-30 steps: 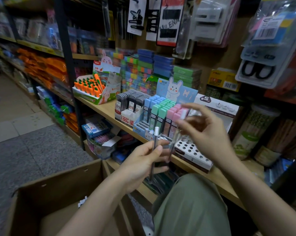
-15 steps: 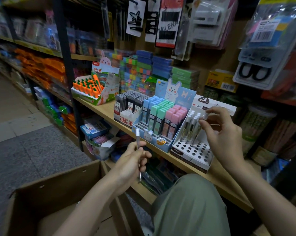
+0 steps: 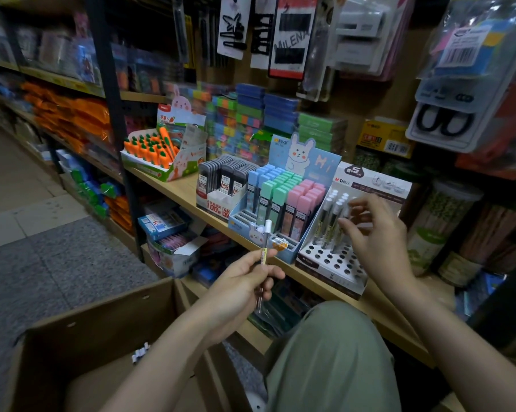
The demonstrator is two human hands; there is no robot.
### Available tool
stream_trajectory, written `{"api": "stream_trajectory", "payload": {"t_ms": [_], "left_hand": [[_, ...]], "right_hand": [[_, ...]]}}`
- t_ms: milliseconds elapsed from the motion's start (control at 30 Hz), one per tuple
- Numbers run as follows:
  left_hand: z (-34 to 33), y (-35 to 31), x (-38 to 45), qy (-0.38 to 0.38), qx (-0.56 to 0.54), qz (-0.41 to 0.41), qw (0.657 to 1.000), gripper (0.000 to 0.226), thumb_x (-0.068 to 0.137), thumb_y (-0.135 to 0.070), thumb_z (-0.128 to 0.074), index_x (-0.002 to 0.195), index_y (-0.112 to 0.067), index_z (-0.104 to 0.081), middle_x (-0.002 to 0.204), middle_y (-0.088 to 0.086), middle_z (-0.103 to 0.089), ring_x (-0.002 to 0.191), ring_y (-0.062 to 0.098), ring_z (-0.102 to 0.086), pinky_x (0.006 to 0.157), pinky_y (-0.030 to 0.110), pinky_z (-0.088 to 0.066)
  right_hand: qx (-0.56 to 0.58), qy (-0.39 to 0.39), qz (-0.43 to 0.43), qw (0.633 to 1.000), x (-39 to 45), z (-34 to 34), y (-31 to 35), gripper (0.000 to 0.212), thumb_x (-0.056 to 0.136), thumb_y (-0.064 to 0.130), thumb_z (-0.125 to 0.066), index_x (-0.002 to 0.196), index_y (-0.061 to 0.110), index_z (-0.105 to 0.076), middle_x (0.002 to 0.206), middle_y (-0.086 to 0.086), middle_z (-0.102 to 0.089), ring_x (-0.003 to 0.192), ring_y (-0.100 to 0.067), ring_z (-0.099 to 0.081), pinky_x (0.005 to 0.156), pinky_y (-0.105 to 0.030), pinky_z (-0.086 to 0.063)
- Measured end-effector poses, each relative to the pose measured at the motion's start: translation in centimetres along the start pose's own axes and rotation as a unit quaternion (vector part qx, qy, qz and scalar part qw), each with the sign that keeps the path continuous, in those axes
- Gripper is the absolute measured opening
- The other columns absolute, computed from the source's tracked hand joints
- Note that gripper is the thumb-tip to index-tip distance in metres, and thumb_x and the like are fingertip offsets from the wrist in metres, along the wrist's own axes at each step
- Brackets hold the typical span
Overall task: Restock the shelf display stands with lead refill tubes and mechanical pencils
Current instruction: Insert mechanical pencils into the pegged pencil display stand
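Pencil (image 3: 263, 254) tip hidden behind left hand (image 3: 241, 288).

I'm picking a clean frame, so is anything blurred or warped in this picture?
Head view: the right hand is motion-smeared, the left hand and its pencil are sharp; the hanging packs at the right edge are soft and stretched by the wide lens.

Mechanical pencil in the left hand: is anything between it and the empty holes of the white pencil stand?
The right hand hovers open over the white pencil stand, partly covering its back rows. The front holes look clear for the mechanical pencil held by the left hand.
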State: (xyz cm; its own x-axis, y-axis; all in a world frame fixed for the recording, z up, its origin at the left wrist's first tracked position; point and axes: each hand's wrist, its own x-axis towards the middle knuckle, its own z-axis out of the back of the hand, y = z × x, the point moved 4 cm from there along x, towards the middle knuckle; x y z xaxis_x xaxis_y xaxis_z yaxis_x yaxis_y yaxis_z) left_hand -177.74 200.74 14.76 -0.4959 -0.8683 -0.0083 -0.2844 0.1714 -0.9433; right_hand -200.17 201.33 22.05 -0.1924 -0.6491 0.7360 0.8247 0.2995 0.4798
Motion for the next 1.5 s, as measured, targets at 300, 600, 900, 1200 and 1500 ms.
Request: {"api": "stream_trajectory", "payload": {"t_ms": [300, 600, 900, 1200, 1500], "left_hand": [[-0.6, 0.2, -0.2, 0.042, 0.009, -0.031, 0.999, 0.024, 0.098, -0.005, -0.048, 0.12, -0.008, -0.058, 0.091, 0.006, -0.069, 0.071, 0.009, -0.057, 0.067, 0.021, -0.049], [-3.4, 0.0, 1.2, 0.074, 0.045, -0.067, 0.994, 0.016, 0.097, -0.005, -0.051, 0.111, -0.012, -0.054, 0.084, 0.002, -0.071, 0.071, 0.01, -0.058, 0.069, 0.022, -0.048], [-4.6, -1.1, 3.1, 0.003, 0.483, -0.214, 0.849, 0.032, 0.093, -0.038, -0.058, 0.125, -0.031, -0.053, 0.127, -0.017, -0.046, 0.118, -0.005, -0.043, 0.096, 0.013, -0.037], [-5.6, 1.4, 5.0, 0.05, 0.675, -0.304, 0.671, 0.041, 0.095, -0.04, -0.055, 0.135, -0.031, -0.051, 0.141, -0.001, -0.043, 0.132, 0.016, -0.036, 0.11, 0.033, -0.032], [-5.0, 1.9, 5.1, 0.051, 0.664, -0.317, 0.676, 0.041, 0.096, -0.024, -0.054, 0.136, -0.033, -0.051, 0.142, -0.001, -0.042, 0.133, 0.016, -0.035, 0.109, 0.032, -0.034]], "right_hand": [[-0.001, -0.013, -0.02, 1.0, -0.9, 1.3, 1.1, 0.03, 0.087, 0.018, -0.07, 0.113, 0.028, -0.057, 0.098, 0.009, -0.051, 0.079, -0.005, -0.057, 0.069, -0.016, -0.052], [0.221, 0.128, -0.053, 0.965, -1.5, -0.1, 5.1, 0.037, 0.082, 0.016, -0.076, 0.115, 0.028, -0.064, 0.088, 0.005, -0.07, 0.081, -0.014, -0.07, 0.075, -0.032, -0.059], [0.143, -0.055, -0.017, 0.988, 1.2, 5.9, 2.3, 0.028, 0.085, 0.013, -0.073, 0.107, 0.027, -0.064, 0.091, 0.011, -0.07, 0.079, -0.003, -0.071, 0.069, -0.015, -0.055], [-0.015, -0.076, 0.008, 0.997, 1.3, 4.5, -0.6, 0.026, 0.087, 0.013, -0.071, 0.11, 0.021, -0.063, 0.094, 0.011, -0.063, 0.082, -0.001, -0.062, 0.071, -0.001, -0.044], [-0.004, -0.051, -0.05, 0.997, 1.1, 3.5, -1.9, 0.028, 0.087, 0.015, -0.071, 0.106, 0.033, -0.06, 0.088, 0.013, -0.065, 0.081, -0.003, -0.068, 0.069, -0.021, -0.056]]}}
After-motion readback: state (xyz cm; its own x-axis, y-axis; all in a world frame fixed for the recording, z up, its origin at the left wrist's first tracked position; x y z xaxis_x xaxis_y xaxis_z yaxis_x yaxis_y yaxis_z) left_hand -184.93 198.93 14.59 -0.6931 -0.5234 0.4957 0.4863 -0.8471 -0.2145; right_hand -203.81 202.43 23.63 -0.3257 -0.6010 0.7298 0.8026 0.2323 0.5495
